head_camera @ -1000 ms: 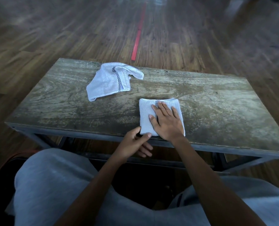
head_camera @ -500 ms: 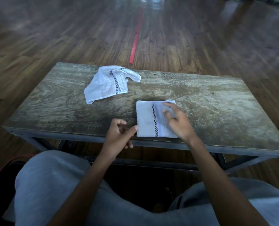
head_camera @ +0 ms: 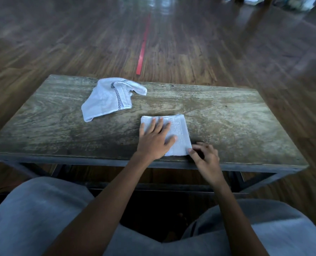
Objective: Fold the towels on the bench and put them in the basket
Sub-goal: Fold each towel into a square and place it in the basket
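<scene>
A small white folded towel (head_camera: 179,133) lies near the front edge of the weathered wooden bench (head_camera: 236,124). My left hand (head_camera: 154,141) presses flat on the towel's left half, fingers spread and straight. My right hand (head_camera: 205,157) sits at the towel's near right corner with curled fingers, the thumb and fingertips pinching that corner. A second white towel (head_camera: 107,99) with a dark checked stripe lies crumpled toward the back left of the bench. No basket is in view.
My knees in grey trousers (head_camera: 42,215) fill the bottom of the view, close to the bench's front rail. Dark wooden floor surrounds the bench, with a red tape strip (head_camera: 142,50) running away behind it.
My left hand moved from beside the towel onto it and lies flat. My right hand slid off the top to the near right corner. The folded towel now shows a plain face, its stripe hidden.
</scene>
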Demonstrator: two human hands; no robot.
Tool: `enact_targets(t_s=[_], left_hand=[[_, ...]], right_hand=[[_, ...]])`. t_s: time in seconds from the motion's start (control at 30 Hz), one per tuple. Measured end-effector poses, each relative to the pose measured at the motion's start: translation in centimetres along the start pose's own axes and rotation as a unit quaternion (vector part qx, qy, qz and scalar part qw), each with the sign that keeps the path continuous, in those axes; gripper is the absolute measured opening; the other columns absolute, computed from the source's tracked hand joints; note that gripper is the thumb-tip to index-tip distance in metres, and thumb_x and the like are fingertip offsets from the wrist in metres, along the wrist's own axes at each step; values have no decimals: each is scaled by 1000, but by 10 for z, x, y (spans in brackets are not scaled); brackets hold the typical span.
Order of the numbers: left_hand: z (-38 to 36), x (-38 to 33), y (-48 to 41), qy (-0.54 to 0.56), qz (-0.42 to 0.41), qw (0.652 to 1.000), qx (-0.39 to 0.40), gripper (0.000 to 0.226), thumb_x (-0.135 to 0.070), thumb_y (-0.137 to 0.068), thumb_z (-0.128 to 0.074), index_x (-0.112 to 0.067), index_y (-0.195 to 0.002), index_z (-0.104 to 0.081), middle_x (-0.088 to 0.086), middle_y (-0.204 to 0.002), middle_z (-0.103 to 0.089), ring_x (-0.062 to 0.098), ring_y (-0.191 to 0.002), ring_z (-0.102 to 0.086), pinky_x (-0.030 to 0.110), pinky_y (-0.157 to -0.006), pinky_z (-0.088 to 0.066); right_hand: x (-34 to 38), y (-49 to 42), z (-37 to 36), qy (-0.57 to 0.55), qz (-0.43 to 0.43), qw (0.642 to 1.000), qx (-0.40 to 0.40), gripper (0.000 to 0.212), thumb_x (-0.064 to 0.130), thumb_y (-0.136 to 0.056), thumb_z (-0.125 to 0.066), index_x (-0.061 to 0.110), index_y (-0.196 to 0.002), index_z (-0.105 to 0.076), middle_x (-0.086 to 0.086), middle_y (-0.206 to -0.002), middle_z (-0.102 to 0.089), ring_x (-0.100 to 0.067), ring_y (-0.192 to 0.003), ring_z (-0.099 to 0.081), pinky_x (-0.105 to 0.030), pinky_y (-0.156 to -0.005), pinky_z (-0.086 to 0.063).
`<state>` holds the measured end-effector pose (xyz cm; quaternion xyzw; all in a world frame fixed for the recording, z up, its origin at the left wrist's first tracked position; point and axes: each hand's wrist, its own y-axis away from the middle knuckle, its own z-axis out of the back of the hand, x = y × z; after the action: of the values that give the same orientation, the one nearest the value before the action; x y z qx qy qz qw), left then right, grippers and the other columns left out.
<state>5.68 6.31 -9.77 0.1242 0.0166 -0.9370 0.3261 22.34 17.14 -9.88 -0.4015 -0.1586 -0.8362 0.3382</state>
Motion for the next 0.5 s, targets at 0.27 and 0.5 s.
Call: enact_targets(t_s=[0.27, 0.5], left_hand=[[-2, 0, 2, 25, 3, 999, -20, 54, -52, -100, -12, -37, -151, -4, -7, -160, 6, 12, -146, 14, 47, -116, 10], [0, 4, -6, 58, 14, 998, 5, 55, -55, -99, -17, -39, -151, -9, -10, -160, 6, 9, -146, 13, 46, -117, 9]], right_hand=[[11, -10, -6, 1, -70, 997, 39, 16, 52, -86, -59, 37, -93, -63, 14, -126, -40, -10, -130, -18, -33, -112, -9], [13, -12, -1, 14, -80, 993, 88, 30, 51, -86, -59, 22, -83, -68, 9, -119, -36, -8, -119, -18, -28, -105, -17]])
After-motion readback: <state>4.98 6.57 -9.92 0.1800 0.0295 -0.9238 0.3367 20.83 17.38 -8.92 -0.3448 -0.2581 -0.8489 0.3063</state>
